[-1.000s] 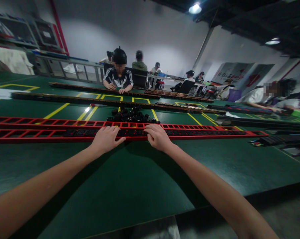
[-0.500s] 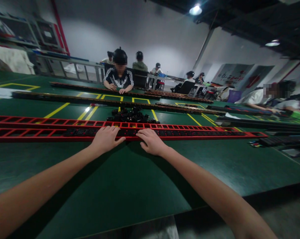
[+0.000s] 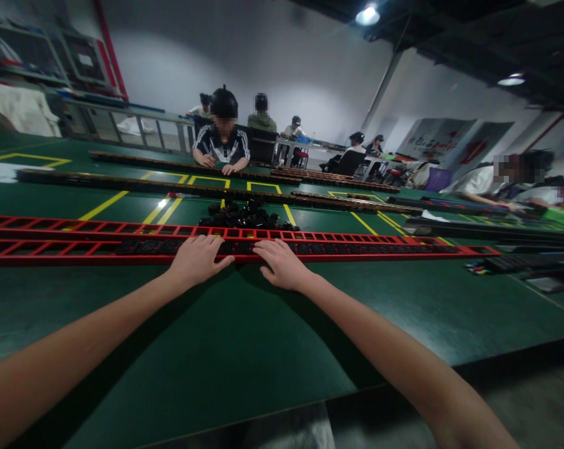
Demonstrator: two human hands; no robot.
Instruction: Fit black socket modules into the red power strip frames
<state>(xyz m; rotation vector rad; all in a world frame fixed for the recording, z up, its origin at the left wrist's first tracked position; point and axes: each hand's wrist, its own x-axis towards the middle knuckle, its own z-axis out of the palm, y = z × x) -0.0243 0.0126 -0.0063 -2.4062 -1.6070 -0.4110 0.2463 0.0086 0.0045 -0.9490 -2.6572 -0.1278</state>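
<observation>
Across the green table runs a long red ladder-like frame (image 3: 76, 260), with a row of square black pieces (image 3: 147, 247) seated in its slots. My left hand (image 3: 195, 260) lies palm down over the row, fingers stretched across the frame and thumb apart. A short way to its right, my right hand (image 3: 282, 264) also rests on the frame, fingertips on the black pieces and thumb spread. Between the two hands a bit of the black row shows. What lies under the fingers is hidden. Just beyond is a loose pile of small black parts (image 3: 244, 217).
A second red frame (image 3: 24, 221) lies parallel behind the first. Farther back are long dark strips (image 3: 160, 184) and yellow tape lines (image 3: 105, 204). A co-worker (image 3: 223, 140) works opposite. Dark bars with coloured ends (image 3: 478, 268) lie at the right.
The view has shifted very slightly. Both my hands stay on the frame in nearly the same place, and no piece has visibly moved.
</observation>
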